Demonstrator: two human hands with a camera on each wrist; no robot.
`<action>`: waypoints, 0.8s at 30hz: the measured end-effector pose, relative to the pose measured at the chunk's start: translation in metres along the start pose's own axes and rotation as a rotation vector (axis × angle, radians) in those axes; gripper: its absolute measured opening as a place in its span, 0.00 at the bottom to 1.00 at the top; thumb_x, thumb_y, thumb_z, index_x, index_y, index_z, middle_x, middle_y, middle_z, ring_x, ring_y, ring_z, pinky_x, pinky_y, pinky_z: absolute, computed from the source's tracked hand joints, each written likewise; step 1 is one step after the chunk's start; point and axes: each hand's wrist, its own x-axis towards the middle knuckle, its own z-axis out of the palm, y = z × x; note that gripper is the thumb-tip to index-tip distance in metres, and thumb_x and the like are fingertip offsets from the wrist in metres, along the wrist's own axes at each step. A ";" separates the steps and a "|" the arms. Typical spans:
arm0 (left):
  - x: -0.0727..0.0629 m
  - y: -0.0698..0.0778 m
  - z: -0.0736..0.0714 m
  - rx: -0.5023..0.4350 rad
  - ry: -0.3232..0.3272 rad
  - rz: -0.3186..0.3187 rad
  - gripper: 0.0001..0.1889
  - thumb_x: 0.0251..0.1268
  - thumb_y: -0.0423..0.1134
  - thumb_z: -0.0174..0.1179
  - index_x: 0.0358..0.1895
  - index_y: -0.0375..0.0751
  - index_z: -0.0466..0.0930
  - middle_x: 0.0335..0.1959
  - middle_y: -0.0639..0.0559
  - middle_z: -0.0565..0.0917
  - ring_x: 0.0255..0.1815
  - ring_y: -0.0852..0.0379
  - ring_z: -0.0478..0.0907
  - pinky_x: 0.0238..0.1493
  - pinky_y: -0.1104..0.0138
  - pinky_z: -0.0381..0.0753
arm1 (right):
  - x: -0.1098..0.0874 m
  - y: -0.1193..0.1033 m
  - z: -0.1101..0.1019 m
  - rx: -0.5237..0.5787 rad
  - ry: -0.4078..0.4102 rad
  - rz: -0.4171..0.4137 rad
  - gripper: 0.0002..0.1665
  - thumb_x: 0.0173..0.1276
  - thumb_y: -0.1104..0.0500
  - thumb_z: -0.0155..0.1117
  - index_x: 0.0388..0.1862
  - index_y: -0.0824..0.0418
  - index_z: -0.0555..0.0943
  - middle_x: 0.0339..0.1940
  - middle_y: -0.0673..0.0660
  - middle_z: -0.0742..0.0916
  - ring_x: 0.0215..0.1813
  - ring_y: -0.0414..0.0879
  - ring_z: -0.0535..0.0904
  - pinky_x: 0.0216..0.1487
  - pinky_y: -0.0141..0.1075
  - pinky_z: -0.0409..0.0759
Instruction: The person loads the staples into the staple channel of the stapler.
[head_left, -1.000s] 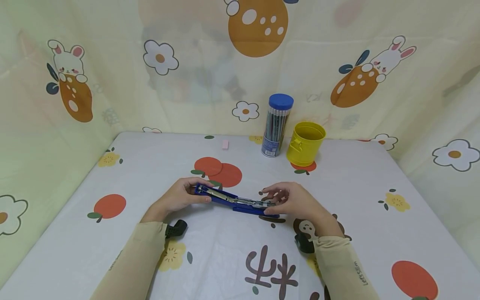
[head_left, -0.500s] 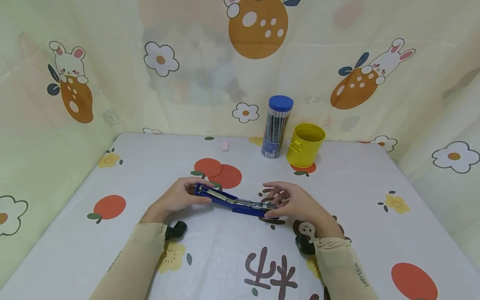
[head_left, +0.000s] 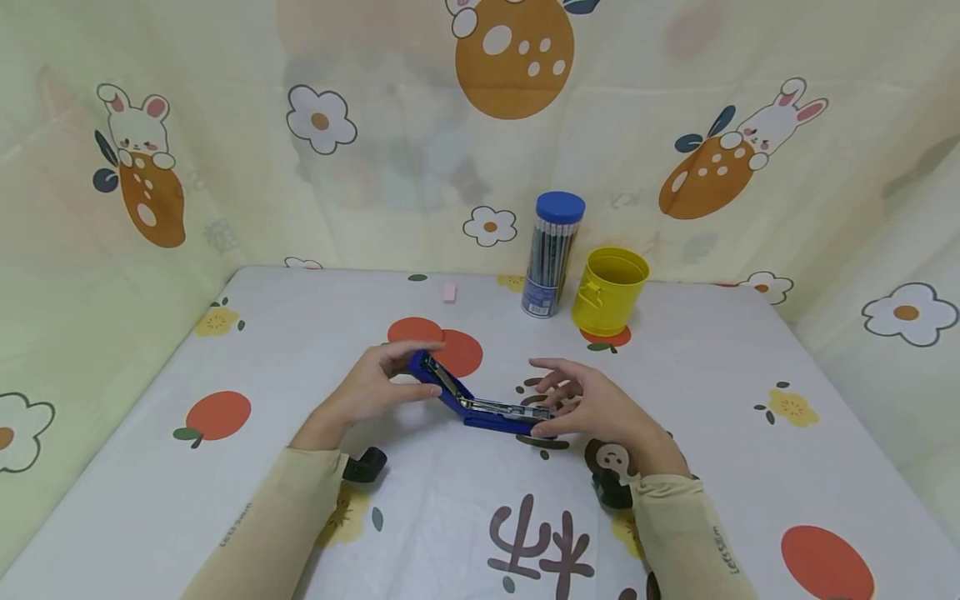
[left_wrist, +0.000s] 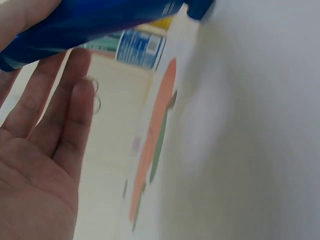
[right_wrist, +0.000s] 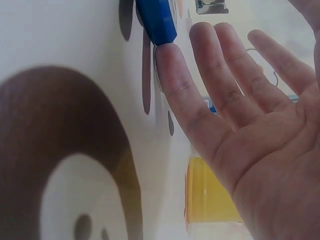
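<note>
A blue stapler (head_left: 453,400) lies unfolded in the head view, its metal inside facing up. My left hand (head_left: 363,392) grips the raised left arm between thumb and fingers; in the left wrist view the blue shell (left_wrist: 100,25) crosses above the palm. The lower part lies low over the tablecloth, and my right hand (head_left: 596,408) is at its right end. In the right wrist view, one fingertip touches the blue end (right_wrist: 159,25), while the other fingers stay extended and apart from it.
A clear tube of pencils (head_left: 550,254) with a blue lid stands at the back, beside a yellow bucket (head_left: 606,304). A small pink block (head_left: 449,292) lies left of them on the printed tablecloth (head_left: 300,317). Patterned curtains hang behind and at the sides.
My left hand has moved up and right, lifting the stapler's left arm to a steeper angle. The right hand stays at the lower part's end, its upper fingers a little raised.
</note>
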 end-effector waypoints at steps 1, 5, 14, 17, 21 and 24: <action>0.001 0.002 0.003 0.000 0.003 0.012 0.29 0.57 0.34 0.75 0.65 0.48 0.80 0.52 0.48 0.85 0.53 0.51 0.81 0.62 0.49 0.72 | 0.000 0.000 0.000 0.004 -0.002 0.002 0.55 0.53 0.55 0.84 0.77 0.53 0.65 0.57 0.60 0.81 0.55 0.53 0.80 0.52 0.47 0.81; 0.004 0.008 0.014 0.001 0.022 0.048 0.31 0.59 0.34 0.74 0.67 0.43 0.77 0.46 0.50 0.85 0.50 0.50 0.81 0.60 0.47 0.73 | -0.001 0.000 -0.001 0.017 0.000 0.000 0.57 0.52 0.56 0.84 0.78 0.53 0.64 0.58 0.61 0.81 0.56 0.54 0.80 0.53 0.47 0.81; 0.011 0.015 0.038 0.030 0.029 0.072 0.31 0.61 0.37 0.73 0.69 0.49 0.76 0.51 0.53 0.84 0.53 0.53 0.79 0.58 0.47 0.75 | -0.002 0.003 -0.004 0.071 0.007 0.017 0.60 0.50 0.55 0.86 0.79 0.52 0.62 0.59 0.60 0.80 0.57 0.55 0.79 0.53 0.46 0.81; 0.016 0.017 0.049 0.056 0.011 0.089 0.30 0.61 0.39 0.73 0.68 0.52 0.77 0.54 0.56 0.84 0.55 0.56 0.79 0.58 0.50 0.76 | -0.003 0.004 -0.004 0.078 0.008 0.017 0.61 0.50 0.55 0.86 0.80 0.51 0.61 0.61 0.61 0.79 0.58 0.56 0.79 0.54 0.47 0.81; 0.025 0.020 0.064 0.096 -0.037 0.138 0.30 0.61 0.38 0.73 0.68 0.50 0.77 0.53 0.57 0.84 0.54 0.59 0.79 0.57 0.56 0.77 | -0.005 0.006 -0.006 0.075 0.008 0.020 0.61 0.51 0.55 0.85 0.80 0.51 0.59 0.63 0.62 0.78 0.58 0.57 0.79 0.56 0.49 0.80; 0.031 0.022 0.075 0.130 -0.073 0.138 0.29 0.61 0.39 0.74 0.67 0.51 0.78 0.50 0.58 0.85 0.52 0.61 0.78 0.56 0.57 0.77 | -0.006 0.006 -0.009 0.076 0.010 0.018 0.61 0.52 0.56 0.84 0.80 0.51 0.59 0.63 0.62 0.78 0.57 0.57 0.80 0.56 0.49 0.80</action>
